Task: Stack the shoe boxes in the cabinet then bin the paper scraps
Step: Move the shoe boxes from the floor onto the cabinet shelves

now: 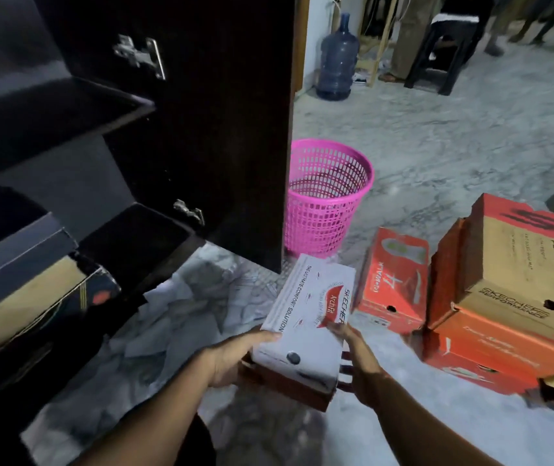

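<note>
Both hands, left hand [235, 356] and right hand [358, 361], clasp the white box [309, 317] by its sides above the floor [437, 146], paper scraps [168, 317] under it beside the open cabinet [154, 129], a pink bin [326, 196] behind, 4 orange boxes [504, 297] stacked at right.

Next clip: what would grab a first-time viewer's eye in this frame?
Probably the bright pink mesh bin on the floor beside the open dark cabinet. Next, the white Skechers box, gripped at its near end by the left hand and right hand at bottom centre. At right sits a pile of orange and tan shoe boxes, with paper scraps strewn on the floor before the cabinet.
</note>
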The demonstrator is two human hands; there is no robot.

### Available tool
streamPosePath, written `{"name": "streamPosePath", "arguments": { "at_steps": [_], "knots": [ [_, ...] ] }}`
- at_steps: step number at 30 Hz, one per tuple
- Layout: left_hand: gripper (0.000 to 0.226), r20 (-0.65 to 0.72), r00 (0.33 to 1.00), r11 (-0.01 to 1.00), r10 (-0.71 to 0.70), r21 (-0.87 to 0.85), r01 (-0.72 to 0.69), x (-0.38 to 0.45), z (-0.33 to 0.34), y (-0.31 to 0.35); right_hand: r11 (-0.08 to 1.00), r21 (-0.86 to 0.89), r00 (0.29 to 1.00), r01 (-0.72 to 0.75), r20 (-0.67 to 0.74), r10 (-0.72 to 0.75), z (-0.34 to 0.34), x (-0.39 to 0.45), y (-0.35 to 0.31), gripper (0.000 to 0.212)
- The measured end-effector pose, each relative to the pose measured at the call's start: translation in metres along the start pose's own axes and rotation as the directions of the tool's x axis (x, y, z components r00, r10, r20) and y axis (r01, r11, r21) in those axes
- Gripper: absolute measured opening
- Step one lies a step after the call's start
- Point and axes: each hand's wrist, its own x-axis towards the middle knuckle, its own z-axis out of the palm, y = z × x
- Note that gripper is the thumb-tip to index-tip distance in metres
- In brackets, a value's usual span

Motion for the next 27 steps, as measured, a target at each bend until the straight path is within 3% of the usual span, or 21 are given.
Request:
{"name": "streamPosePath", "arguments": {
  "at_steps": [5,11,15,18,21,25,27],
  "knots": [
    [0.064,-0.116,0.991,0.996,-0.072,0.039,0.077,-0.036,-0.067,-0.017,0.995,-0.083,0.994,-0.058,0.084,0.065,0.072,-0.016,0.002,0.078],
    [0.075,-0.284,0.958,0.982,0.041,-0.164,-0.091,-0.063,-0.129,-0.047,0.979,-0.2,0.963,-0.028,0.258,0.08,0.154,-0.008,-0.016,0.075],
    [0.083,-0.456,0.886,0.907,0.083,-0.333,-0.256,-0.061,-0.15,-0.052,0.964,-0.267,0.909,0.01,0.404,0.102,0.193,0.007,-0.035,0.066],
    [0.066,-0.582,0.803,0.834,0.13,-0.374,-0.406,-0.052,-0.154,-0.044,0.945,-0.324,0.879,0.043,0.462,0.118,0.217,0.022,-0.056,0.053],
    [0.057,-0.629,0.767,0.802,0.128,-0.39,-0.454,-0.035,-0.165,-0.031,0.935,-0.335,0.891,0.119,0.451,0.048,0.249,0.053,-0.077,0.047],
    [0.057,-0.711,0.694,0.745,0.114,-0.401,-0.533,-0.001,-0.184,-0.008,0.967,-0.216,0.913,0.133,0.406,-0.035,0.287,0.106,-0.09,0.074],
    [0.061,-0.752,0.653,0.696,0.092,-0.421,-0.582,0.02,-0.195,0.001,0.962,-0.208,0.913,0.175,0.4,-0.079,0.303,0.127,-0.095,0.055]
  ]
}}
